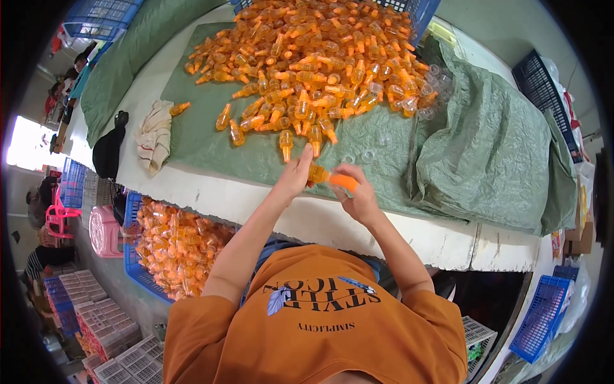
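Observation:
Over the table's near edge, my left hand [295, 176] is closed around the body of a small orange plastic bottle [317, 173], thumb pointing up. My right hand [358, 195] pinches the bright orange tapered end [344, 182] of it; its fingers are a little blurred. Whether that end is joined to the body or apart from it, I cannot tell. Just beyond my hands lies a large heap of similar bottles [307, 70] on a green sheet [211, 137], a few of them loose at its front. Clear plastic rings [369, 154] lie to the right of these.
A crumpled green tarp [492, 153] covers the table's right side. A cloth [154, 137] and a black item [110, 146] lie at left. Below the edge stands a blue crate [134, 259] full of orange bottles. Another blue crate [540, 317] is at lower right.

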The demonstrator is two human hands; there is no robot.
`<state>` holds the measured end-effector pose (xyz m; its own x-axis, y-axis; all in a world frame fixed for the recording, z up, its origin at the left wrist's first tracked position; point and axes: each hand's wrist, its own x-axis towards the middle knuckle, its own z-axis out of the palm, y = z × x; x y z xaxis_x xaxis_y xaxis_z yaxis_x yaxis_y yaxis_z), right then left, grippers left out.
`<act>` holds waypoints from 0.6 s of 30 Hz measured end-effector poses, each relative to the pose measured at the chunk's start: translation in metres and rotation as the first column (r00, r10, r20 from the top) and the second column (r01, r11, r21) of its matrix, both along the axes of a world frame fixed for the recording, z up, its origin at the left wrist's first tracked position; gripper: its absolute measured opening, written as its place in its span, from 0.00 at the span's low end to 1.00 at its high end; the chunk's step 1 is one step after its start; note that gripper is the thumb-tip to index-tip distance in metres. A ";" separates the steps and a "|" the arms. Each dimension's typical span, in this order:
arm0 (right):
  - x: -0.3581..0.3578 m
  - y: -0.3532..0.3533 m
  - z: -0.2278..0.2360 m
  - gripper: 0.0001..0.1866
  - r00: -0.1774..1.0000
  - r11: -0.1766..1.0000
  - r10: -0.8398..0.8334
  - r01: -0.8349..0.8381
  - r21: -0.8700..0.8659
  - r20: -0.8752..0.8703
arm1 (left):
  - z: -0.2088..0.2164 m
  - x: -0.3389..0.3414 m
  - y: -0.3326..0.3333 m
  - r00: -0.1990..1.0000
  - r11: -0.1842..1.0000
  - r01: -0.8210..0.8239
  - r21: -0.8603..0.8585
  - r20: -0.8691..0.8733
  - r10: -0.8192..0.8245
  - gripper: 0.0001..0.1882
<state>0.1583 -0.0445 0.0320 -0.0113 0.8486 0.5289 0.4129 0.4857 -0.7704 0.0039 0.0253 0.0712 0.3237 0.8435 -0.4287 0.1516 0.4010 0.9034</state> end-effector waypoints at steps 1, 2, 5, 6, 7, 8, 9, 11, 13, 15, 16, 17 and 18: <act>0.001 0.000 0.000 0.17 0.968 0.990 -0.022 -0.014 0.143 0.252 | -0.001 -0.004 0.001 0.999 0.989 0.053 -0.135 -0.004 -0.054 0.25; -0.001 0.000 0.002 0.17 0.967 0.990 -0.017 -0.020 0.143 0.253 | -0.002 -0.007 0.002 0.994 0.958 0.106 -0.267 0.001 -0.109 0.27; -0.007 -0.002 0.012 0.15 0.968 0.998 0.050 -0.060 0.030 0.246 | -0.020 -0.009 -0.002 0.991 0.948 0.123 -0.293 -0.013 -0.133 0.27; -0.009 -0.003 0.010 0.15 0.968 0.997 0.056 -0.066 0.032 0.246 | -0.030 -0.007 -0.005 0.993 0.977 0.097 -0.190 -0.040 -0.107 0.25; -0.011 -0.005 0.005 0.16 0.987 0.995 0.042 -0.028 -0.091 0.155 | -0.031 -0.006 -0.008 0.994 0.993 0.079 -0.086 -0.065 -0.085 0.24; -0.013 -0.006 0.002 0.18 0.998 0.976 0.016 -0.002 -0.216 0.064 | -0.031 -0.006 -0.009 0.994 0.993 0.080 -0.086 -0.066 -0.085 0.24; -0.015 -0.008 -0.001 0.19 0.999 0.941 -0.023 0.013 -0.338 -0.024 | -0.032 -0.006 -0.009 0.978 0.986 0.099 0.134 -0.194 -0.072 0.23; -0.019 -0.011 -0.007 0.20 0.965 0.899 -0.054 -0.065 -0.433 -0.257 | -0.031 -0.004 -0.010 0.910 0.823 0.208 0.529 -0.413 0.035 0.20; -0.023 -0.011 -0.009 0.22 0.741 0.797 -0.172 -0.283 -0.533 -0.649 | -0.030 0.000 -0.008 0.933 0.810 0.191 0.555 -0.359 0.026 0.19; -0.023 -0.010 -0.014 0.22 0.878 0.829 -0.159 -0.131 -0.544 -0.452 | -0.028 0.008 -0.002 0.970 0.784 0.149 0.602 -0.241 0.001 0.15; -0.021 -0.009 -0.016 0.22 0.962 0.855 -0.158 0.021 -0.519 -0.223 | -0.029 0.016 0.006 0.970 0.782 0.155 0.604 -0.243 -0.005 0.15; -0.021 -0.008 -0.016 0.22 0.986 0.877 -0.163 0.155 -0.455 0.022 | -0.031 0.024 0.017 0.997 0.905 0.034 0.424 -0.080 0.000 0.15; -0.018 -0.006 -0.013 0.22 0.987 0.879 -0.162 0.154 -0.451 0.021 | -0.034 0.030 0.029 0.996 0.977 -0.058 0.204 0.080 0.042 0.16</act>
<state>0.1402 -0.0510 0.0192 0.1485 0.9849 0.0889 0.4402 0.0146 -0.8978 0.0341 0.0544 0.0374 0.3034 0.9272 -0.2199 0.0647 0.2102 0.9755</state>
